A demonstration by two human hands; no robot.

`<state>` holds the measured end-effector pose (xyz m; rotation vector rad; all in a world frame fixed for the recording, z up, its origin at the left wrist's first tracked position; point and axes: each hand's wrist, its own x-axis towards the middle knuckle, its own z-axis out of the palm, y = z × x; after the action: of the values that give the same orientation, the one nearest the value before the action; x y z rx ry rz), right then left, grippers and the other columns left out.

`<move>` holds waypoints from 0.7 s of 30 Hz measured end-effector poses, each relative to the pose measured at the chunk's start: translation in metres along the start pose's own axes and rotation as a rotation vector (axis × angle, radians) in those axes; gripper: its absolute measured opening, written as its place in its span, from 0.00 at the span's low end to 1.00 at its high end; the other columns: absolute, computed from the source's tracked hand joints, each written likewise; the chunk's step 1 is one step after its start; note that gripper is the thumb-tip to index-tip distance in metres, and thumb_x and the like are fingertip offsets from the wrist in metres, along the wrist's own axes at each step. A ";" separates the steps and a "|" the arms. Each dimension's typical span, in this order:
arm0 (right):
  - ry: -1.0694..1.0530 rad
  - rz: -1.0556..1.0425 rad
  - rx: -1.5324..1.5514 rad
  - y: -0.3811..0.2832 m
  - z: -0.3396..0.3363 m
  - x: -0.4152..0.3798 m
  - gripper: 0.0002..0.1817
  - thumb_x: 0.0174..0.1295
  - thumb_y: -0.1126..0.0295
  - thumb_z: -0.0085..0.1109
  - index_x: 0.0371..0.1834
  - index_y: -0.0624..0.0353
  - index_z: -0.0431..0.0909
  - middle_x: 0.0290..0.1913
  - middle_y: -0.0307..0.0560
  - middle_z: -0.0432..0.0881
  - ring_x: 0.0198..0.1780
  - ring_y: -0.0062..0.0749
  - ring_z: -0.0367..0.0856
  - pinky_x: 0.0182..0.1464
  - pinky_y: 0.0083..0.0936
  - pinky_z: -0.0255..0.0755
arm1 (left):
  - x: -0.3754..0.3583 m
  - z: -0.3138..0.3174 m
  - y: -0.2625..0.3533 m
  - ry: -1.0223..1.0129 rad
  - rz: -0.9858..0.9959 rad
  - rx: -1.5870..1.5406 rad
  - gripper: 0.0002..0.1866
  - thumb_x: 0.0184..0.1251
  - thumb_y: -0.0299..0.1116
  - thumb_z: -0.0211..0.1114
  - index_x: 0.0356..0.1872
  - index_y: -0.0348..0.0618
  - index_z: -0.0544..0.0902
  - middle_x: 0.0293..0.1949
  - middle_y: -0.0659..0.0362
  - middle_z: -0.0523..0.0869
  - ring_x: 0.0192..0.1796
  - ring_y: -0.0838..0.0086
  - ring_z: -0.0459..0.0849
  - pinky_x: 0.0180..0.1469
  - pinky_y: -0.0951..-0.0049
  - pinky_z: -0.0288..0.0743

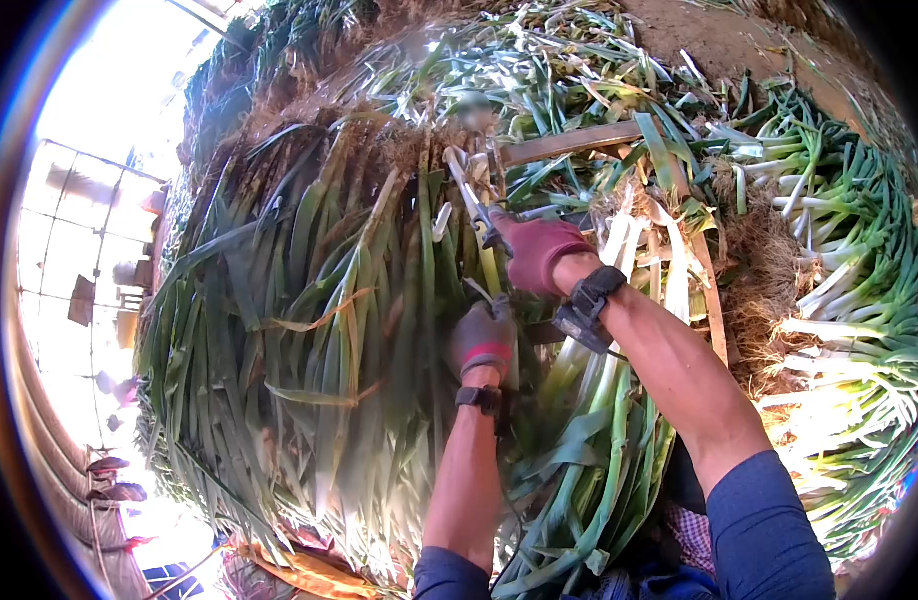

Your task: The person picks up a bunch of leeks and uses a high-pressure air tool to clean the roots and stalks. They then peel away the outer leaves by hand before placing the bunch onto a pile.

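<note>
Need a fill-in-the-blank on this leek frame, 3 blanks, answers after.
1. Both hands wear ____ gloves, the left hand and the right hand.
2. The right hand grips a pair of ____ with pale handles.
3. Each forearm carries a black ____ just behind the glove, on the left and on the right.
The leeks lie in a big pile.

Missing words: red; shears; wrist strap
</note>
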<state>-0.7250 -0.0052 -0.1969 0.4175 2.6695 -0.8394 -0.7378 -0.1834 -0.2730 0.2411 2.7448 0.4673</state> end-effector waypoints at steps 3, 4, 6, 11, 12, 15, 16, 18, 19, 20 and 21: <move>0.032 -0.007 0.038 0.007 0.003 0.008 0.43 0.68 0.65 0.58 0.89 0.49 0.57 0.60 0.68 0.87 0.61 0.63 0.87 0.64 0.52 0.79 | 0.004 0.002 -0.001 -0.022 0.014 -0.021 0.27 0.73 0.58 0.66 0.50 0.42 0.90 0.49 0.40 0.92 0.54 0.43 0.91 0.55 0.49 0.84; 0.042 -0.019 0.082 0.007 0.001 0.009 0.45 0.67 0.63 0.60 0.89 0.47 0.55 0.60 0.70 0.86 0.60 0.64 0.87 0.64 0.51 0.79 | 0.005 0.003 0.001 -0.021 0.014 -0.020 0.27 0.73 0.58 0.66 0.50 0.42 0.90 0.49 0.40 0.92 0.54 0.43 0.91 0.55 0.49 0.84; 0.029 -0.013 0.067 0.010 0.005 0.017 0.46 0.66 0.63 0.60 0.90 0.46 0.55 0.60 0.69 0.86 0.60 0.64 0.86 0.64 0.51 0.78 | 0.006 0.004 0.005 -0.051 0.008 0.163 0.27 0.69 0.59 0.70 0.53 0.45 0.90 0.53 0.42 0.92 0.58 0.45 0.90 0.58 0.49 0.83; 0.025 -0.031 0.086 0.028 0.013 0.002 0.48 0.65 0.59 0.63 0.90 0.44 0.53 0.63 0.70 0.85 0.62 0.64 0.86 0.65 0.49 0.78 | 0.012 0.003 0.008 -0.067 0.004 0.186 0.27 0.65 0.57 0.73 0.52 0.43 0.91 0.53 0.43 0.92 0.58 0.46 0.91 0.60 0.50 0.83; 0.026 -0.041 0.050 0.029 0.012 -0.011 0.50 0.64 0.59 0.65 0.90 0.45 0.53 0.62 0.71 0.85 0.62 0.64 0.86 0.65 0.49 0.79 | 0.012 0.003 0.008 -0.082 0.023 0.178 0.27 0.64 0.56 0.73 0.51 0.42 0.92 0.52 0.42 0.92 0.58 0.46 0.91 0.59 0.50 0.83; -0.058 -0.059 0.083 0.028 0.005 -0.062 0.50 0.64 0.58 0.65 0.90 0.47 0.52 0.60 0.70 0.86 0.60 0.64 0.87 0.64 0.50 0.79 | 0.012 0.003 0.012 -0.106 0.004 0.216 0.24 0.60 0.50 0.74 0.50 0.42 0.92 0.52 0.44 0.93 0.56 0.49 0.92 0.57 0.54 0.85; -0.005 -0.119 0.101 0.032 0.013 -0.075 0.50 0.65 0.56 0.65 0.90 0.48 0.52 0.56 0.69 0.88 0.57 0.64 0.88 0.62 0.51 0.79 | 0.009 -0.001 0.015 -0.102 0.007 0.213 0.24 0.60 0.50 0.74 0.50 0.42 0.92 0.52 0.44 0.93 0.56 0.49 0.92 0.57 0.54 0.85; -0.083 -0.096 0.098 0.035 0.016 -0.104 0.50 0.65 0.55 0.65 0.90 0.49 0.52 0.54 0.69 0.88 0.55 0.64 0.88 0.62 0.51 0.79 | 0.000 -0.008 0.018 -0.180 0.017 0.183 0.23 0.56 0.49 0.75 0.47 0.43 0.94 0.51 0.45 0.93 0.56 0.50 0.92 0.57 0.57 0.85; -0.163 -0.069 0.097 0.035 0.016 -0.118 0.51 0.66 0.54 0.66 0.90 0.49 0.51 0.52 0.69 0.88 0.54 0.64 0.88 0.61 0.51 0.79 | -0.004 -0.007 0.015 -0.179 0.016 0.182 0.23 0.56 0.49 0.75 0.47 0.43 0.94 0.51 0.45 0.93 0.56 0.50 0.92 0.57 0.57 0.85; -0.162 -0.070 0.093 0.038 0.018 -0.128 0.51 0.66 0.54 0.66 0.90 0.49 0.51 0.52 0.69 0.88 0.54 0.64 0.88 0.61 0.51 0.79 | -0.008 -0.004 0.014 -0.194 0.026 0.138 0.24 0.55 0.49 0.75 0.47 0.43 0.94 0.50 0.45 0.94 0.55 0.51 0.93 0.56 0.57 0.85; -0.148 -0.070 0.095 0.042 0.022 -0.138 0.51 0.66 0.53 0.66 0.90 0.49 0.50 0.50 0.69 0.89 0.54 0.64 0.88 0.61 0.51 0.80 | -0.015 -0.005 0.016 -0.210 0.035 0.092 0.24 0.53 0.49 0.76 0.47 0.44 0.94 0.49 0.45 0.94 0.54 0.51 0.93 0.56 0.58 0.85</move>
<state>-0.5796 -0.0097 -0.1831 0.2729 2.5277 -0.9816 -0.7239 -0.1732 -0.2589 0.3411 2.5625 0.3054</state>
